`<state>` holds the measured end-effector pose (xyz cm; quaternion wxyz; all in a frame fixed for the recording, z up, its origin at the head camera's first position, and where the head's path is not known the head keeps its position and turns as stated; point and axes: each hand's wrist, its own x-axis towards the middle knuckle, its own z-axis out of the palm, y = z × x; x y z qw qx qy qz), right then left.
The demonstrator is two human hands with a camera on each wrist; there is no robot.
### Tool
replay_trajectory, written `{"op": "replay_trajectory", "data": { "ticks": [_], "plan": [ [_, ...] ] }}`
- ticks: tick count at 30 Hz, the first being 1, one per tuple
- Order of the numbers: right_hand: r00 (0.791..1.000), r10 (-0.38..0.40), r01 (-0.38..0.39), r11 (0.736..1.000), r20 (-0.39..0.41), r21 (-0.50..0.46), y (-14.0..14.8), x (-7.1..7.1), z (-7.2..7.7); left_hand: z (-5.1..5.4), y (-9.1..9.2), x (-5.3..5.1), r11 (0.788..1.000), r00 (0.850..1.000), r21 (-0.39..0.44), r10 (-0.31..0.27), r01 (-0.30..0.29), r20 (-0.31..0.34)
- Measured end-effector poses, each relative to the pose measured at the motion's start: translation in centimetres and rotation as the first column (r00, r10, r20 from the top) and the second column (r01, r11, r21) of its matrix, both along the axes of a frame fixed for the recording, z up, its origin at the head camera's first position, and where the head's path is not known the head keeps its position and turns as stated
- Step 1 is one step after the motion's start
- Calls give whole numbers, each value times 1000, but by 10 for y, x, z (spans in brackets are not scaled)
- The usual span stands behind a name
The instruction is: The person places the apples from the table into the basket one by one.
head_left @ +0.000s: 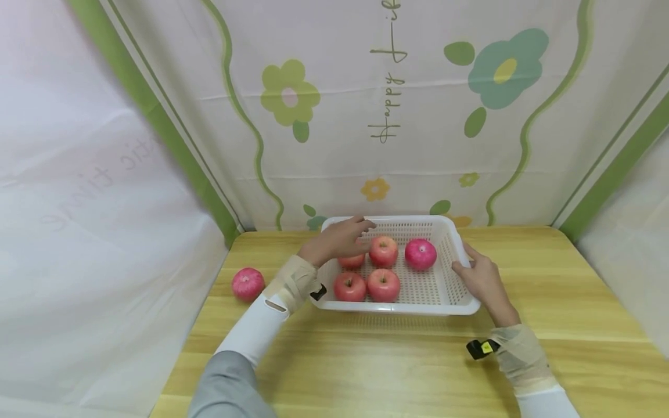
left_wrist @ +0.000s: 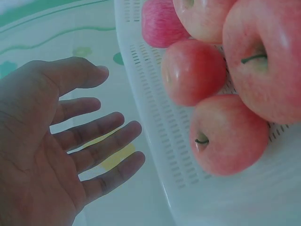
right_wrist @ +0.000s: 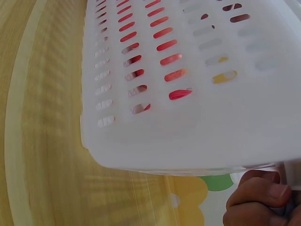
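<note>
A white perforated plastic basket [head_left: 428, 290] holds several red apples [head_left: 384, 284] in its left half. Right of them in the basket lies a streaked magenta round fruit [head_left: 420, 254]. My left hand [head_left: 342, 238] hovers over the basket's left part and partly hides one apple. In the left wrist view, its fingers are spread and hold nothing. My right hand [head_left: 483, 281] grips the basket's right rim, thumb on the inside. Its curled fingers [right_wrist: 256, 193] show at the rim in the right wrist view.
Another streaked magenta round fruit [head_left: 248, 284] lies on the wooden table [head_left: 366, 366], left of the basket. Behind the table hangs a pale flowered curtain [head_left: 334, 145], with further pale cloth at both sides.
</note>
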<state>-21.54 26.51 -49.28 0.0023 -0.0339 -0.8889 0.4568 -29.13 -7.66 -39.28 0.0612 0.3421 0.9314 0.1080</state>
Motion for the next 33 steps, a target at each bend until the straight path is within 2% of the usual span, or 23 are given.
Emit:
{"op": "replay_trajectory", "data": {
  "ticks": [6, 11, 23, 29, 33],
  "plan": [
    [1000, -4, 5, 1000, -15, 12, -1, -1, -1, 4, -18, 4, 999, 1000, 33, 20, -20, -7],
    [1000, -14, 15, 1000, -20, 22, -1, 0, -1, 6, -30, 9, 995, 999, 91, 37, -39, 22],
    [1000, -10, 10, 1000, -3, -2, 0, 1, 0, -3, -59, 14, 983, 996, 163, 85, -89, 29],
    [1000, -12, 12, 1000, -1, -6, 0, 0, -1, -11, -76, 16, 977, 994, 185, 113, -109, -9],
    [1000, -8, 9, 1000, 9, -12, 0, 1, -1, -15, -89, 20, 969, 991, 211, 137, -131, -12]
  ]
}}
